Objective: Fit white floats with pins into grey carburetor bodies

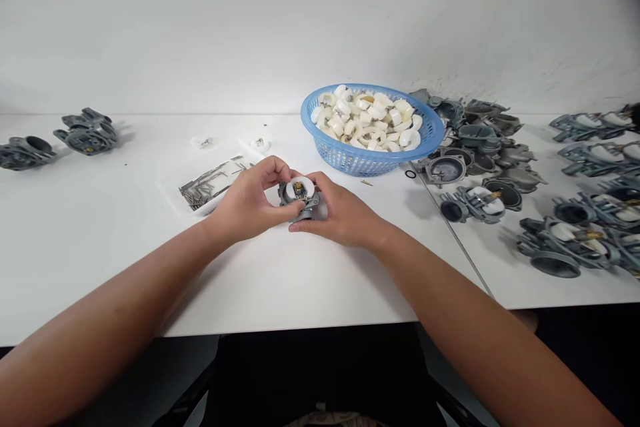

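Between my hands is a grey metal carburetor body (305,214) with a white plastic float (309,187) set in its top and a brass part at the centre. My left hand (253,199) holds its left side, the thumb reaching across the front edge of the body. Around the right side wraps my right hand (340,210), its fingertips partly behind and under the body. Just left of my left hand, a white tray (204,209) holds many thin metal pins (203,192).
A blue basket (345,159) full of white floats stands behind to the right. Piled carburetor bodies (480,137) lie beside it, with rows of others (560,247) farther right. Two carburetors (87,133) sit far left. A black ring (411,174) and small brass piece (367,182) lie near the basket.
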A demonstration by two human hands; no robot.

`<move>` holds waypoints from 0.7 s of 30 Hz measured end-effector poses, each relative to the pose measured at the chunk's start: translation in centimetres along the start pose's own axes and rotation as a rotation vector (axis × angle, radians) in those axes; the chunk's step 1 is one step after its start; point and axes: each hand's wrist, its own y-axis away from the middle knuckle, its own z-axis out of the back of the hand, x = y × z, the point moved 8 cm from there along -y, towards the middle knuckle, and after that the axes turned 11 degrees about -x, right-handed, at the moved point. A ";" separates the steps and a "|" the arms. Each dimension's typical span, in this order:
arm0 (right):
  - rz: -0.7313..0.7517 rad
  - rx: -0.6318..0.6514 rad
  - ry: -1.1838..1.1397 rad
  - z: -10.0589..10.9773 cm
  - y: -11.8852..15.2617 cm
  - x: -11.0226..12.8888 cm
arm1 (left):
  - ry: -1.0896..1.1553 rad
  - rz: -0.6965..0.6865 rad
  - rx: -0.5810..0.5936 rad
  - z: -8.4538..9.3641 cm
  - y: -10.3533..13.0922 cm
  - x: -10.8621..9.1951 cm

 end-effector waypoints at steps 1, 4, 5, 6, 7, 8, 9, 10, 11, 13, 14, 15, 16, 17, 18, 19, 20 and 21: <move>-0.002 -0.001 -0.002 0.0 0.0 0.0 | -0.003 0.000 0.001 0.0 0.0 -0.1; -0.004 -0.007 -0.005 0.0 -0.1 -0.1 | -0.007 0.002 0.009 -0.1 0.1 -0.1; -0.004 -0.009 -0.002 0.0 -0.2 -0.1 | -0.005 0.003 0.015 -0.1 0.1 -0.1; -0.005 -0.010 0.002 0.0 -0.2 -0.1 | 0.000 0.004 0.020 -0.1 0.1 0.0; -0.006 -0.012 0.004 0.0 -0.2 -0.1 | 0.006 0.003 0.024 -0.2 0.1 0.1; -0.009 -0.014 0.004 0.0 -0.3 -0.1 | 0.012 0.000 0.029 -0.1 0.0 0.2; -0.015 -0.017 0.002 0.0 -0.3 -0.1 | 0.017 -0.003 0.034 -0.1 0.0 0.4; -0.024 -0.020 0.000 0.1 -0.3 -0.1 | 0.016 -0.003 0.040 0.0 -0.1 0.6; -0.032 -0.025 0.003 0.1 -0.3 -0.1 | 0.009 -0.002 0.045 0.1 -0.1 0.9; -0.044 -0.037 0.019 0.1 -0.3 -0.2 | -0.014 0.002 0.058 0.3 -0.2 1.5; -0.047 -0.043 0.029 0.2 -0.4 -0.2 | -0.022 -0.001 0.066 0.4 -0.3 1.8; -0.051 -0.047 0.036 0.2 -0.4 -0.2 | -0.024 -0.006 0.077 0.5 -0.3 2.0; -0.056 -0.049 0.039 0.2 -0.4 -0.3 | -0.019 -0.012 0.088 0.5 -0.3 2.1; -0.064 -0.049 0.038 0.2 -0.4 -0.3 | -0.003 -0.015 0.100 0.5 -0.3 2.2; -0.072 -0.046 0.035 0.2 -0.4 -0.3 | 0.020 -0.012 0.113 0.4 -0.3 2.4; -0.078 -0.044 0.032 0.2 -0.3 -0.4 | 0.047 -0.004 0.124 0.4 -0.3 2.5; -0.081 -0.044 0.031 0.2 -0.3 -0.4 | 0.076 0.007 0.132 0.3 -0.4 2.7; -0.081 -0.044 0.031 0.2 -0.3 -0.4 | 0.107 0.021 0.140 0.2 -0.4 2.8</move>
